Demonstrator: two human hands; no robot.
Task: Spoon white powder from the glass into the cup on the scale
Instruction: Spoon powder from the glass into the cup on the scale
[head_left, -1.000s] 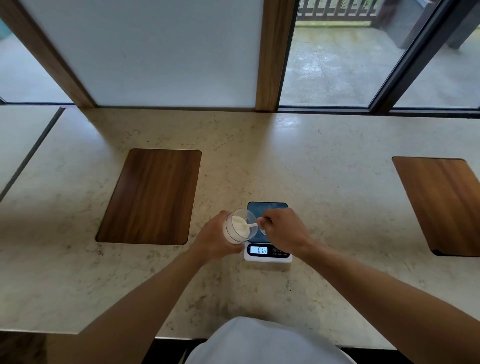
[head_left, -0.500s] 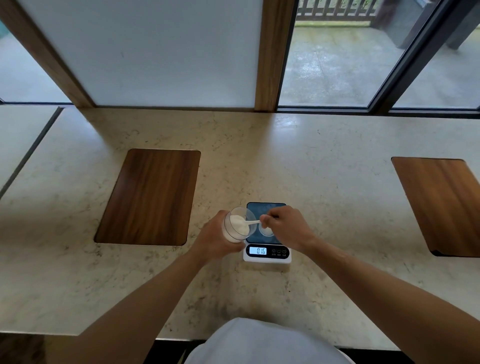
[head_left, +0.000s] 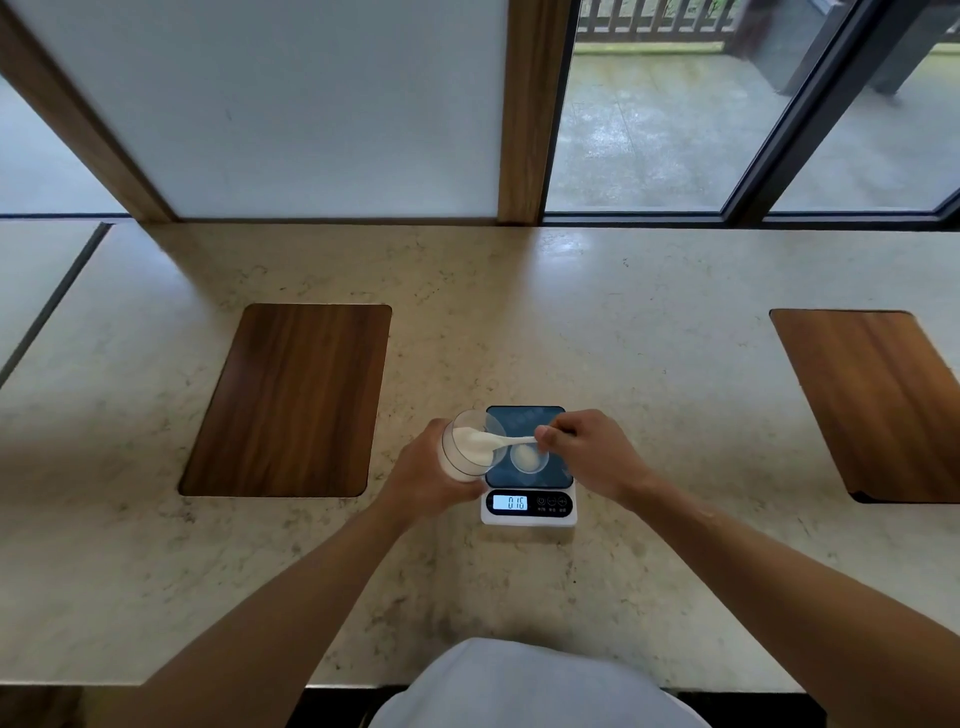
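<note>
My left hand grips a clear glass of white powder, tilted with its mouth toward the scale. My right hand pinches the handle of a white spoon whose bowl reaches into the glass, in the powder. A small clear cup with a little white powder stands on the dark blue platform of a white digital scale, just below the spoon handle. The lit display reads 016.
The pale stone counter carries a dark wooden inset board at the left and another at the far right. Windows and a wooden post run along the back. The counter's front edge is near my body.
The spoon's bowl has pushed further left into the glass. The scale reading went from 010 to 016. My hands shifted only slightly.
</note>
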